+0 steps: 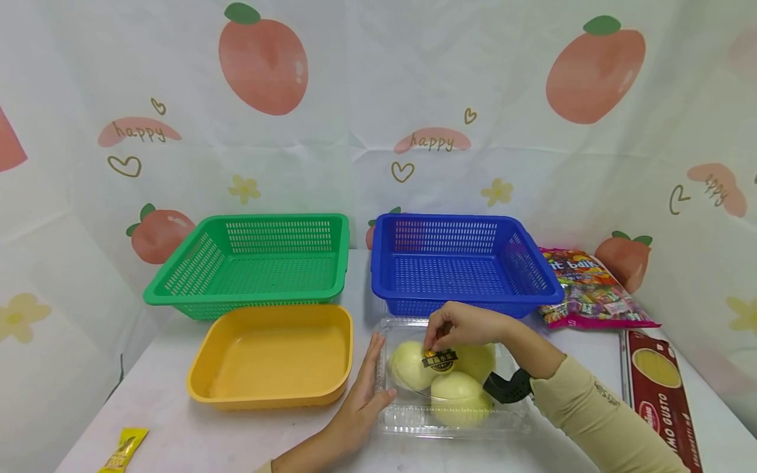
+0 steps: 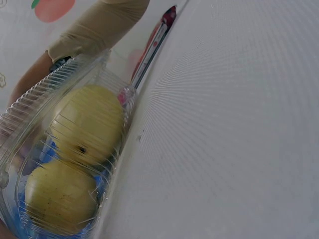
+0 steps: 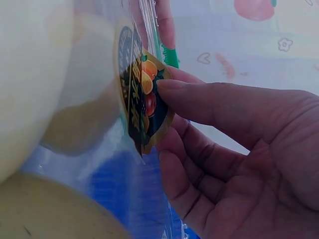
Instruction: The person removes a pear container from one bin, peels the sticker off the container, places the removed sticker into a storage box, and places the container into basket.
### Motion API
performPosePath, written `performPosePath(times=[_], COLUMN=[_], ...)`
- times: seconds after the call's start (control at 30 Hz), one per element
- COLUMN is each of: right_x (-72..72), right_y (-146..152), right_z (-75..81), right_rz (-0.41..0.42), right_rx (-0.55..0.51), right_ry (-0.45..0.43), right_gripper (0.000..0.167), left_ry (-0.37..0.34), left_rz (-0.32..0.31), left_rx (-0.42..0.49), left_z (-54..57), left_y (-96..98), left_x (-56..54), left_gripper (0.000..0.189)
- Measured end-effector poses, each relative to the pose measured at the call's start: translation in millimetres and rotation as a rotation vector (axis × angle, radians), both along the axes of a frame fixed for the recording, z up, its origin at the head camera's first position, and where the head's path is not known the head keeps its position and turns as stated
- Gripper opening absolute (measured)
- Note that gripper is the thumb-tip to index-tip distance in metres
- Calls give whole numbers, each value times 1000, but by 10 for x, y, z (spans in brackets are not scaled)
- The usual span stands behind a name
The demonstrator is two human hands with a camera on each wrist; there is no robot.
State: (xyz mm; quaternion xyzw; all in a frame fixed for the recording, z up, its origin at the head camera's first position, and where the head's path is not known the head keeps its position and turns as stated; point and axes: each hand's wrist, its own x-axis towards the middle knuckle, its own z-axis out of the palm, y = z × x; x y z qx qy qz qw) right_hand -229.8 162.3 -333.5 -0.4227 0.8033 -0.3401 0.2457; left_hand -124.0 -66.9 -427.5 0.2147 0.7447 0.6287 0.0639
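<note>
Sticker [image 1: 440,360] on top of the clear fruit box [image 1: 408,418] is pinched along its lifted far edge by the right hand [image 1: 467,326], the nearer one, while the left hand [image 1: 361,402], fingers mostly straight, rests against the box's left side.

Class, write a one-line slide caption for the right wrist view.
The right hand pinches a fruit-printed label on a clear plastic container.

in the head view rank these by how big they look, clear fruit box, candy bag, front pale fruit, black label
1. Clear fruit box
2. Candy bag, though it lies farther back
3. Front pale fruit
4. Black label
</note>
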Motion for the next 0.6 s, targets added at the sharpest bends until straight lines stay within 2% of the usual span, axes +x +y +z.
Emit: performPosePath(times=[0.23,0.6], right_x=[4,8], right_y=[4,26], right_z=[-14,-30], right_rz=[10,29], right_rx=[-20,-52], right_ry=[14,-8], right_gripper=[10,11], left_ry=[18,-8], left_rz=[-5,-5], left_rx=[5,1], left_z=[-13,2], left_y=[-6,-4], left_x=[-4,1], left_gripper=[73,73])
